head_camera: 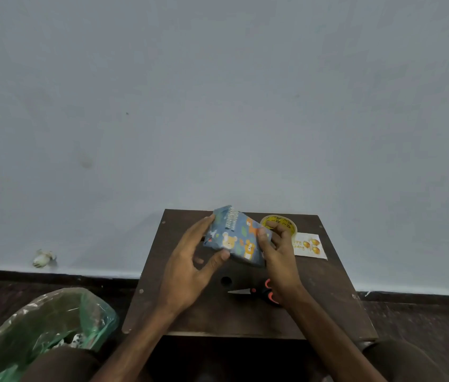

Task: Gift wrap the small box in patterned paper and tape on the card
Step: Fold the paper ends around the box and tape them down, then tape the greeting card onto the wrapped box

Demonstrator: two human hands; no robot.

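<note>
The wrapped box (238,238) is blue, with cream and orange bears and green leaves. At 2 o'clock from it the tape roll (278,222) is yellow with black marks, and at 3 o'clock the card (311,246) is white with gold balloons. The table (328,299) is dark brown.

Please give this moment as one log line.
left hand: holds wrapped box | right hand: pinches its end | card: on table, untaped

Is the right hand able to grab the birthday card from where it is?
Probably yes. The card lies flat on the table just beside the right hand, with nothing on it. But that hand's fingers grip the wrapped box, so it must let go first.
</note>
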